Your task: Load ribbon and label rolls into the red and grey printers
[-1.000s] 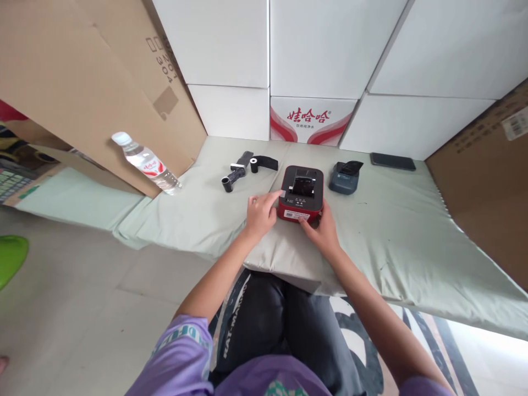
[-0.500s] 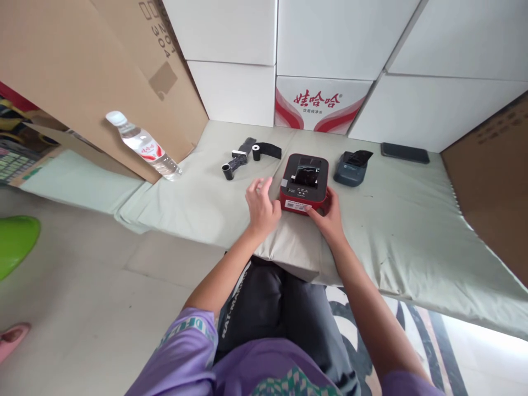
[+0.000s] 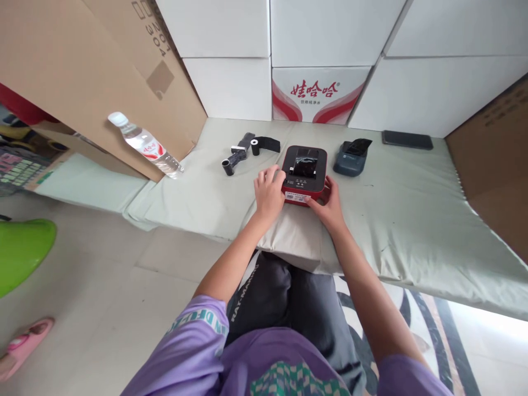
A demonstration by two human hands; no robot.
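Holding the red printer (image 3: 304, 173) from both sides is what you've got going on here. Your left hand (image 3: 269, 192) is pressed against its left edge with the fingers curled over the top corner, and your right hand (image 3: 329, 204) cups the front right corner, fingers wrapped round the side. So both hands are gripping the same box, one each side. The printer sits near the front edge of the pale green mat (image 3: 396, 220), pretty much dead centre in front of you, with its white label facing you.

Behind it and to the left there's a black roll (image 3: 264, 146) with some of its strip pulled out, plus a second small black spool (image 3: 231, 163) lying just beside it. To the right of the printer, close but not touching, is a dark blue device (image 3: 350, 160) with its lid flipped up. Further right, near the wall of white boxes (image 3: 231, 88), a black phone (image 3: 407, 139) lies flat. Way off to the left a water bottle (image 3: 144, 146) leans against a big cardboard sheet (image 3: 82, 77).
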